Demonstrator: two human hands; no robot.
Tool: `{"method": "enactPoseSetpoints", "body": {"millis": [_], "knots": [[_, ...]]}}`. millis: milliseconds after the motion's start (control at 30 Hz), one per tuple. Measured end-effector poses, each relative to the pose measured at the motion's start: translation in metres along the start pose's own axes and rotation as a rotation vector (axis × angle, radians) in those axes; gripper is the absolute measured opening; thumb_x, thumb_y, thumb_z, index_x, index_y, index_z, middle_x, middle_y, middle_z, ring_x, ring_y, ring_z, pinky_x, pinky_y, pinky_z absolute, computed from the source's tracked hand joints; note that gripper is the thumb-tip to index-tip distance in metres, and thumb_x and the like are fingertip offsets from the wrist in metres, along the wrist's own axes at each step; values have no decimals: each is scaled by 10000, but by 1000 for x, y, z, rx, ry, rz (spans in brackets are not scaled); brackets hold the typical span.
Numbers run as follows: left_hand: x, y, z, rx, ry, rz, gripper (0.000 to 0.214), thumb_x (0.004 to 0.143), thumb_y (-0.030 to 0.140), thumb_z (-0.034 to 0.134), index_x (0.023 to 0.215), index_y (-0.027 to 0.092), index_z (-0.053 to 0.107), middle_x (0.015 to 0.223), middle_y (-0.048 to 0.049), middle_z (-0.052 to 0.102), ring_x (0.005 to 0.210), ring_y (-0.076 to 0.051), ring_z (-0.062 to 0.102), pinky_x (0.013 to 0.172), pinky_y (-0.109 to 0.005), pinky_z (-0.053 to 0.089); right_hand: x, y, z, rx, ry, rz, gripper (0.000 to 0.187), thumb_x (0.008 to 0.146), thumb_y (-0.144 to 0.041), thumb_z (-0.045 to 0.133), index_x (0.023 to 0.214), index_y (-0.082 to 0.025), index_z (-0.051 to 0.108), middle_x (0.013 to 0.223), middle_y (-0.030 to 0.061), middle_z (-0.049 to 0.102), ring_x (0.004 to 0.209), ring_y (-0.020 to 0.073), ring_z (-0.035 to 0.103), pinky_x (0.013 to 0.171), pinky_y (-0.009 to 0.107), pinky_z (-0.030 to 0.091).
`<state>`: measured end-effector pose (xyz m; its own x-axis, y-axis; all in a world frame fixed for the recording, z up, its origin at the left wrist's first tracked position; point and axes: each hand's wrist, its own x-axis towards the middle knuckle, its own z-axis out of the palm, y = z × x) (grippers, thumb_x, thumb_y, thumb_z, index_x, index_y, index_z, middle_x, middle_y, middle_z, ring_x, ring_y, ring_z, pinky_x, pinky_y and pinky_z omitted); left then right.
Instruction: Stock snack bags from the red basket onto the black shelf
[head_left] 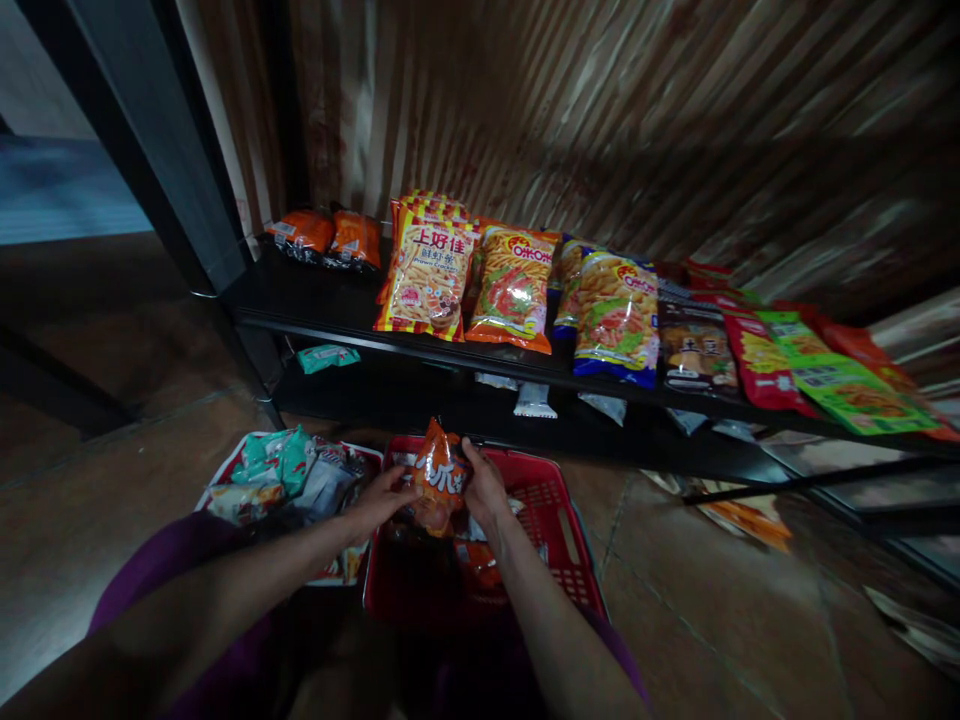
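An orange snack bag (441,475) with white lettering is held upright over the red basket (555,500). My right hand (484,488) grips its right edge, thumb toward the top. From the other side, my left hand (384,500) has its fingers closed at the bag's left edge. Below the hands, more packets lie in the red basket, among them an orange one (480,565) partly hidden by my right forearm. Beside it on the left stands a second basket (217,470) with a pale rim, filled with packets, including teal ones (281,455).
A black shelf (322,300) runs across in front, carrying prawn cracker bags (426,270), orange packets (356,238) at the left and green bags (855,375) at the right. Packets also lie on the lower shelf (390,400). A black post (172,150) rises at the left.
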<state>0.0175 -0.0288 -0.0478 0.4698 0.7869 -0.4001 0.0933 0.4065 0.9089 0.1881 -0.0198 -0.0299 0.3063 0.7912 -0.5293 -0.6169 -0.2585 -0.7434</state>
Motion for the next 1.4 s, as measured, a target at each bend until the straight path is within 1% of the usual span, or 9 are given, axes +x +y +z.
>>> {"method": "enactPoseSetpoints", "body": {"millis": [133,333,533,667,867,967,1100,1200,1400], "knots": [[3,-5,1,-54,35,-39,387,769,309,618,1122,161,561,1152,-72,645,1086,-216,581,950,-345,435,6,2,-3,9,88,-68,265,569,-322,806,702,-204,609,671,-16,696,625,173,647,601,298,526],[3,-8,-1,-72,42,-33,371,746,274,641,1092,152,585,1149,-86,644,1067,-210,589,940,-337,434,8,2,-3,32,148,-78,233,586,-290,797,667,-207,595,628,-26,683,614,168,647,622,304,537],[4,-7,-2,-40,16,-2,281,754,240,616,1012,129,598,1014,-74,690,943,-191,632,887,-329,459,8,-1,-4,43,156,-59,242,611,-309,779,648,-201,566,636,-10,686,582,166,635,579,303,538],[6,-9,-4,-15,46,43,250,780,260,578,997,147,628,1044,-50,691,986,-197,620,904,-333,458,13,-3,-9,53,138,-54,225,600,-285,781,678,-206,585,689,-8,699,649,166,649,599,288,541],[11,-15,-14,-5,63,76,349,753,313,606,1052,136,637,1036,-59,696,997,-225,618,892,-357,466,17,-13,-20,-143,75,-22,322,491,-270,834,741,-207,641,655,-41,673,551,120,601,459,216,466],[11,-16,-18,-3,71,84,427,707,322,658,1086,129,630,1053,-80,687,1028,-244,602,906,-374,455,15,-17,-20,-209,108,-60,344,458,-312,847,696,-178,639,606,-34,653,496,106,569,405,200,412],[8,-19,-19,2,88,55,503,682,306,694,1142,129,596,1088,-108,666,1026,-241,597,924,-379,435,15,-15,-17,-154,173,-122,334,446,-318,848,643,-178,618,523,-54,609,458,96,536,405,206,404],[7,-21,-18,-40,37,26,488,684,267,696,1140,136,582,1118,-109,646,1038,-229,586,931,-367,425,18,-14,-17,-106,189,-130,326,451,-306,849,620,-183,599,532,-52,617,475,100,551,447,221,440],[9,-26,-18,-76,-159,-18,461,688,156,657,1135,168,546,1061,-57,646,1031,-192,570,920,-334,407,21,-14,-19,-115,193,-109,332,441,-297,854,634,-179,611,573,-36,643,519,117,585,484,235,467]]}}
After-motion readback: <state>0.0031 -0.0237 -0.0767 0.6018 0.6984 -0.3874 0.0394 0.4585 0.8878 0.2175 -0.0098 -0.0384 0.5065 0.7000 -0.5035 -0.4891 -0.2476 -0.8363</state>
